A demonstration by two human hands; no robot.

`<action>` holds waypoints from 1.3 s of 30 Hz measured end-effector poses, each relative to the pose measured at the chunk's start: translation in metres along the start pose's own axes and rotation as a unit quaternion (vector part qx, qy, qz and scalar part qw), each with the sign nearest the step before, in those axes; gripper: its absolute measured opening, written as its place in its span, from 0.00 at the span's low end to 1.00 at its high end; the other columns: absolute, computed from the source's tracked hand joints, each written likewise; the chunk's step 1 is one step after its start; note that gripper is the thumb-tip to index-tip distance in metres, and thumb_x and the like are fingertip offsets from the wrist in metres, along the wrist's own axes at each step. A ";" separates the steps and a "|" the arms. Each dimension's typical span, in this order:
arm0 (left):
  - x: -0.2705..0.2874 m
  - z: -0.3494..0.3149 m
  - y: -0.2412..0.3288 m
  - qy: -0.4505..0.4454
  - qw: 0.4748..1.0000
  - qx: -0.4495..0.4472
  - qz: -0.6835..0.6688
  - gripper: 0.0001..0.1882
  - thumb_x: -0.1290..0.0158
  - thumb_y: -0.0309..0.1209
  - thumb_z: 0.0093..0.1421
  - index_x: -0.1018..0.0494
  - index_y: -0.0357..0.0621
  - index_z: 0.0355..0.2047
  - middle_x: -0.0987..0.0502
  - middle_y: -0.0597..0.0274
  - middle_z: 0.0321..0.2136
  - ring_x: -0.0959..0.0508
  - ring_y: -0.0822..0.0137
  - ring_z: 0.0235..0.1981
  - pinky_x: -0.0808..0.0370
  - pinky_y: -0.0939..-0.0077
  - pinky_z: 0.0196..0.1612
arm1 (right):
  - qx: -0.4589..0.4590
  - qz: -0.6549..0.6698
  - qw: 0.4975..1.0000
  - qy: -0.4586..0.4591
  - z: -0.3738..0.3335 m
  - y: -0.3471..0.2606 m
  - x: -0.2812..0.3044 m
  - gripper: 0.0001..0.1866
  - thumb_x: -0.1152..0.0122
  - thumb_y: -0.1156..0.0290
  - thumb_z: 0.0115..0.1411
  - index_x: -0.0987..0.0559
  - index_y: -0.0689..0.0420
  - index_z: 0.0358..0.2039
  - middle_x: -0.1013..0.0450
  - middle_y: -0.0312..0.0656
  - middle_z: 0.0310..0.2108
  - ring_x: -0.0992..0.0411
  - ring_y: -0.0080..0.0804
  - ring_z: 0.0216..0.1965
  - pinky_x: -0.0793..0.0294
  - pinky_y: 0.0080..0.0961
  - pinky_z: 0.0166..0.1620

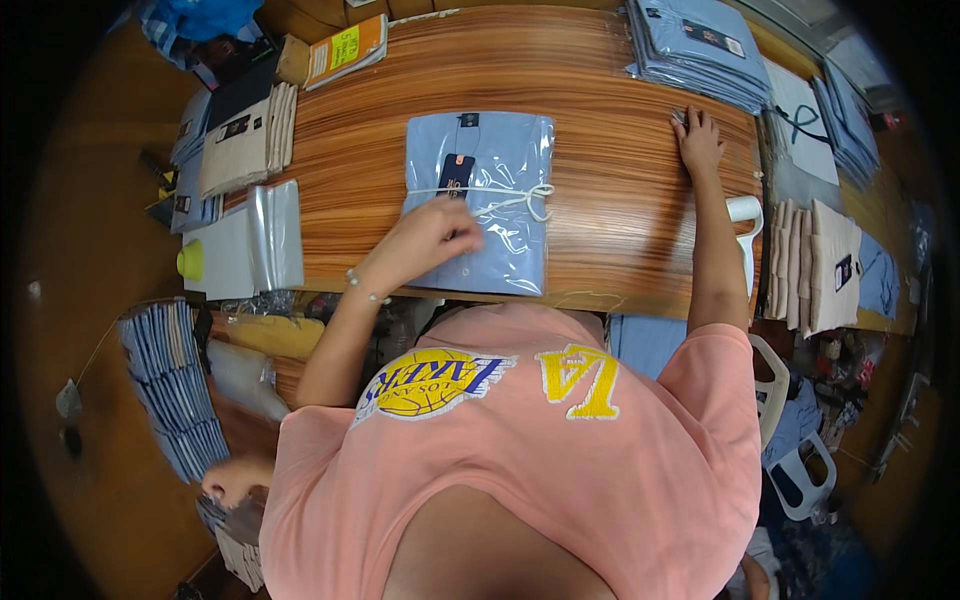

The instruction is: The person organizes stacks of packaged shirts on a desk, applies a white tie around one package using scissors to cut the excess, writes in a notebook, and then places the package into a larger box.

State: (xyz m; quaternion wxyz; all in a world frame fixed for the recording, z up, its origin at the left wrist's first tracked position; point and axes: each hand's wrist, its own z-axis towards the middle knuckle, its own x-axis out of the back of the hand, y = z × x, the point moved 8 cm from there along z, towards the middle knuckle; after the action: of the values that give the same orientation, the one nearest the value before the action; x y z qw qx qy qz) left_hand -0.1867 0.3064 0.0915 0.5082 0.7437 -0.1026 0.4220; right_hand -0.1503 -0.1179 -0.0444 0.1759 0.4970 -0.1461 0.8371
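Packaged shirt: a folded blue shirt in clear film lies flat at the middle of the wood-grain surface, close to its near edge.
Cord: a white cord crosses the shirt, with a bow toward its right side.
Tag: a dark tag lies on the front, just above the left hand.
Left hand: the left hand is over the lower left part of the shirt, fingers curled inward and narrow; I cannot tell whether they touch the film or hold anything.
Right hand: the right hand rests palm down near the right edge, fingers somewhat spread, a small grey thing at their tips; whether they grip it I cannot tell.
Far right corner: a stack of blue shirts, beyond the right hand.
Left side: beige folded garments, with clear plastic bags nearer the person.
Far left: an orange-covered book.
Lower left: another person's hand, beside a long row of folded blue garments.
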 end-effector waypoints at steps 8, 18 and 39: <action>-0.017 0.004 -0.005 0.168 0.963 0.075 0.194 0.10 0.47 0.35 0.52 0.30 0.41 0.26 0.29 0.57 0.26 0.30 0.56 0.34 0.34 0.65 0.36 | -0.025 0.233 0.972 -0.001 -0.021 -0.011 0.033 0.17 0.53 0.57 0.60 0.28 0.59 0.37 0.31 0.45 0.30 0.31 0.36 0.34 0.31 0.34 0.35; 0.000 0.002 -0.009 0.133 0.981 0.143 -0.003 0.12 0.53 0.35 0.57 0.32 0.37 0.25 0.28 0.49 0.23 0.29 0.50 0.24 0.35 0.63 0.26 | -0.397 0.711 0.173 -0.554 -0.226 -0.265 0.148 0.13 0.61 0.59 0.62 0.33 0.54 0.32 0.37 0.33 0.22 0.47 0.20 0.11 0.50 0.17 0.13; 0.016 -0.043 0.000 -0.026 0.980 0.127 0.151 0.16 0.50 0.43 0.54 0.26 0.41 0.28 0.26 0.56 0.27 0.29 0.56 0.34 0.35 0.66 0.38 | -0.348 0.767 0.361 -0.399 -0.193 -0.250 0.137 0.08 0.52 0.65 0.60 0.32 0.56 0.34 0.36 0.32 0.19 0.49 0.15 0.10 0.52 0.14 0.12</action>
State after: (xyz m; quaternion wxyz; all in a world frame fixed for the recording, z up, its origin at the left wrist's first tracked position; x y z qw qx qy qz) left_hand -0.1987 0.3469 0.1087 0.3368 0.7889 -0.1728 0.4840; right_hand -0.2512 0.2074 0.0046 -0.4641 0.3403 -0.7960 0.1876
